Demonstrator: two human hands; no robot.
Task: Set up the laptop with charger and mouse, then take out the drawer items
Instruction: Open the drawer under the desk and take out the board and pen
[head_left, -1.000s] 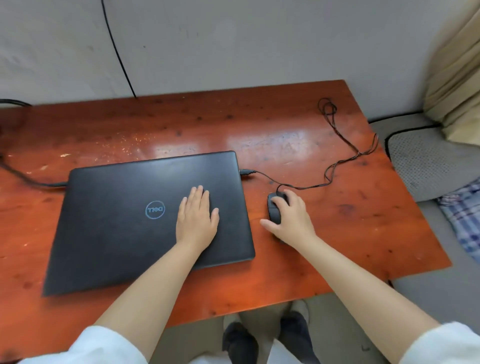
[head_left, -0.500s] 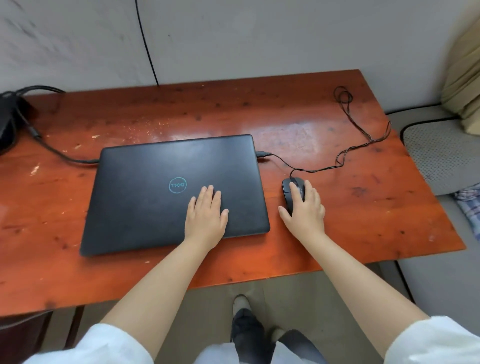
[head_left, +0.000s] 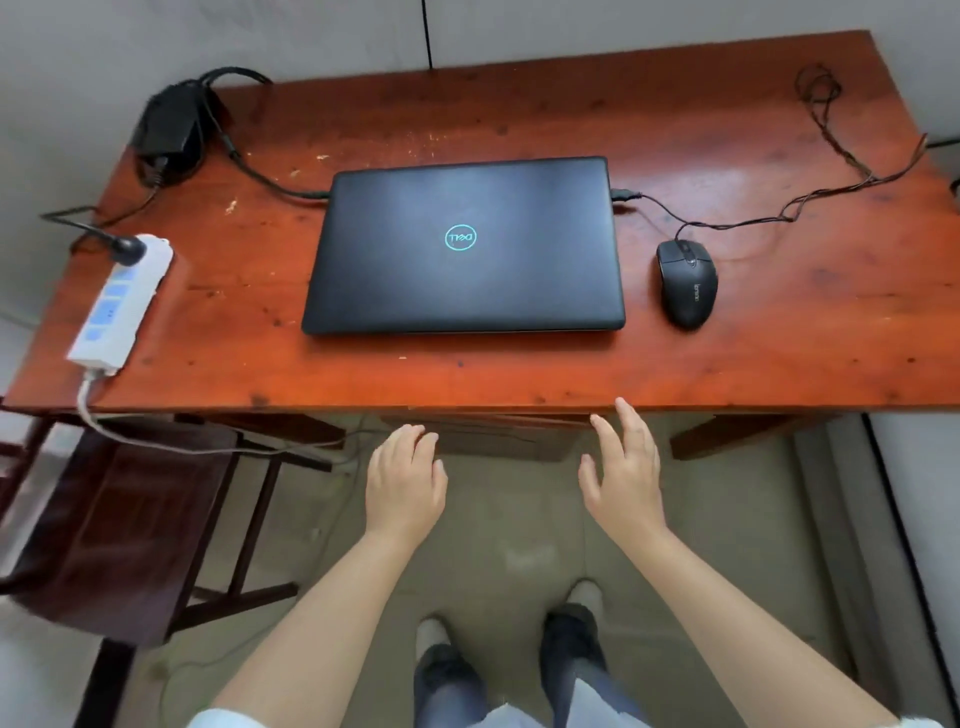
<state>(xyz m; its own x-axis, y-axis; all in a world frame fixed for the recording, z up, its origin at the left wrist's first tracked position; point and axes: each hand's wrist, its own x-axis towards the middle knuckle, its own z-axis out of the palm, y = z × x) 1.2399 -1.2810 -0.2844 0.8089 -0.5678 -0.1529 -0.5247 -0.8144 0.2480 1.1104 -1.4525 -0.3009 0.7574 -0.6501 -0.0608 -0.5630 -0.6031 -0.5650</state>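
lying closed at the middle of the table (head_left: 727, 130), the laptop (head_left: 462, 244) has the charger (head_left: 169, 130) cable plugged in at its left edge and the mouse (head_left: 687, 283) cable at its right; mouse sits just beside the laptop, on its right; charger brick at far-left corner, near the power strip (head_left: 120, 304); left hand (head_left: 402, 480) and right hand (head_left: 626, 467) both empty, fingers loosely spread, below the table's front edge, at the drawer front (head_left: 498, 434); contact with it unclear.
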